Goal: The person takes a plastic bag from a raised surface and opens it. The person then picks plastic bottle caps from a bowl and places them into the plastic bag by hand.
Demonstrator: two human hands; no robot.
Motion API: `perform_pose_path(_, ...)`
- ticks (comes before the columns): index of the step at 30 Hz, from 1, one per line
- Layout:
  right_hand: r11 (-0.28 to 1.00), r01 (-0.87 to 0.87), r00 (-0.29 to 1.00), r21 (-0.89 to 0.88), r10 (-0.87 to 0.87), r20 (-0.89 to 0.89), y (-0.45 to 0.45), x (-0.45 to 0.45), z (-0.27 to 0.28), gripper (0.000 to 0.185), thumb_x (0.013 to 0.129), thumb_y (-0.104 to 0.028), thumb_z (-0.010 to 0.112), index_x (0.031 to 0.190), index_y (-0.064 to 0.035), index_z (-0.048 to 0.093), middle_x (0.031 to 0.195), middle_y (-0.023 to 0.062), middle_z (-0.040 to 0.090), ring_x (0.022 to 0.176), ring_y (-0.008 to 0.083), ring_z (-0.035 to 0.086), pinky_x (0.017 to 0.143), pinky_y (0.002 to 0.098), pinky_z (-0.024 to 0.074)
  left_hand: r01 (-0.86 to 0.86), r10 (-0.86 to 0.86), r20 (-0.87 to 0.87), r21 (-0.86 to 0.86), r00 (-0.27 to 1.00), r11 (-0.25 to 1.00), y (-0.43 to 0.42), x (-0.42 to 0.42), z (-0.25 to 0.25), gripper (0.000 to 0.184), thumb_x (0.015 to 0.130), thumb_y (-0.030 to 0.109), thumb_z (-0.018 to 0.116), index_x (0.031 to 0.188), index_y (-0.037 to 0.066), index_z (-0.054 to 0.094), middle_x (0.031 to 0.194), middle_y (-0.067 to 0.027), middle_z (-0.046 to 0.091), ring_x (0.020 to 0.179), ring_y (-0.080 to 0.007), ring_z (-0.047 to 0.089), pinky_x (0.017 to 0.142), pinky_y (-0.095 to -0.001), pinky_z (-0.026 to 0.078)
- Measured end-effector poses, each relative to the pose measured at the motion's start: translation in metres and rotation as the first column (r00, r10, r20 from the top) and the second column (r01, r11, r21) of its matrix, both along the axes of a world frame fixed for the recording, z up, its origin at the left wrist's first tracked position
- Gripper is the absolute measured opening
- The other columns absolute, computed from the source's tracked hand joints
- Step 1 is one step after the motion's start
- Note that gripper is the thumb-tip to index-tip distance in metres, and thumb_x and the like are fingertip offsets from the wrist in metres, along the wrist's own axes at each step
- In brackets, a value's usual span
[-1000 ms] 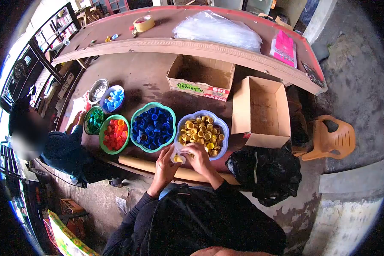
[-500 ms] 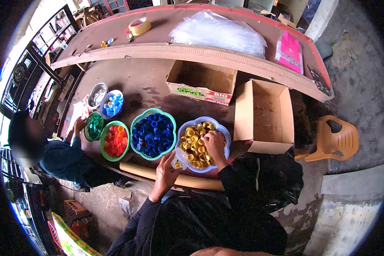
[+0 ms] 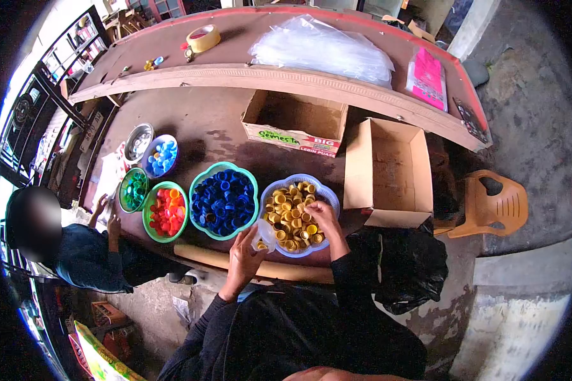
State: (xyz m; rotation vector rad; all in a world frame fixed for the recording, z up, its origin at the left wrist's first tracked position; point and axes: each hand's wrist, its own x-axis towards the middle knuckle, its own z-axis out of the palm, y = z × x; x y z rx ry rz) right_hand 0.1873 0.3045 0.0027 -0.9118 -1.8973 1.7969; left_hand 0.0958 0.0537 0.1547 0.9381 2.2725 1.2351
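Note:
My left hand (image 3: 242, 257) is closed on the rim of a small clear plastic bag (image 3: 266, 235), with a gold cap visible inside it. The bag hangs at the left edge of a pale purple scalloped basin (image 3: 331, 198), which is full of gold bottle caps (image 3: 288, 210). Over the right side of that basin is my right hand (image 3: 325, 220), its fingers curled together just above the caps. Whatever lies between those fingertips is hidden. To the left stands a mint green basin (image 3: 195, 180) of dark blue caps (image 3: 222, 199).
Bowls of red caps (image 3: 168, 211), green caps (image 3: 135, 190) and light blue caps (image 3: 162, 157) stand further left, near another person's hands (image 3: 112, 222). Two cardboard boxes (image 3: 389, 216) (image 3: 279, 136) sit behind and right. Plastic bags (image 3: 324, 54) and tape (image 3: 203, 39) lie on the raised shelf.
My right hand has drawn back from among the gold caps toward the basin's right side. My left hand still holds the bag. The other person's hands have moved off the green bowl.

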Motion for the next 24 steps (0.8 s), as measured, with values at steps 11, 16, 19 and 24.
perform_pose_path(11, 0.992, 0.075, 0.992, -0.102, -0.085, -0.094, -0.021, 0.022, 0.010, 0.017, 0.082, -0.017, 0.072, 0.088, -0.0028, 0.066, 0.084, 0.0021, 0.064, 0.076, 0.0114, 0.059, 0.071, 0.0242, 0.0460, 0.090, -0.076, -0.227, 0.052, 0.971, 0.995, -0.019, 0.004, -0.010, 0.065, 0.068, 0.003, 0.074, 0.128, -0.004, 0.050, 0.125, -0.0196, 0.054, 0.075, -0.0252, 0.063, 0.067, -0.0326, 0.052)
perform_pose_path(16, 0.770, -0.006, 0.936, -0.638, -0.221, -0.276, -0.034, 0.032, 0.024, 0.019, 0.088, -0.014, 0.064, 0.104, -0.0026, 0.061, 0.095, 0.0063, 0.065, 0.087, 0.0159, 0.063, 0.076, 0.0268, 0.0496, 0.142, -0.104, -0.286, 0.117, 0.953, 0.983, -0.026, 0.007, -0.013, 0.064, 0.068, 0.001, 0.074, 0.127, -0.004, 0.050, 0.126, -0.0193, 0.053, 0.086, -0.0283, 0.064, 0.068, -0.0328, 0.054)
perform_pose_path(19, 0.665, -0.109, 0.913, -0.738, -0.227, -0.340, -0.042, 0.039, 0.039, 0.022, 0.089, -0.013, 0.061, 0.109, -0.0023, 0.059, 0.103, 0.0089, 0.065, 0.093, 0.0202, 0.064, 0.079, 0.0306, 0.0513, 0.118, -0.095, -0.175, 0.128, 0.980, 0.985, -0.026, 0.011, -0.012, 0.064, 0.068, -0.001, 0.073, 0.127, -0.004, 0.050, 0.126, -0.0189, 0.053, 0.085, -0.0270, 0.064, 0.065, -0.0313, 0.054)
perform_pose_path(24, 0.622, -0.137, 0.898, -0.771, -0.251, -0.362, -0.053, 0.040, 0.048, 0.023, 0.090, -0.015, 0.059, 0.110, -0.0034, 0.058, 0.104, 0.0096, 0.065, 0.094, 0.0217, 0.064, 0.080, 0.0335, 0.0520, 0.141, -0.113, -0.228, 0.112, 0.967, 0.984, -0.030, 0.008, -0.011, 0.064, 0.069, -0.001, 0.073, 0.127, -0.004, 0.049, 0.126, -0.0181, 0.054, 0.084, -0.0251, 0.064, 0.065, -0.0303, 0.054)
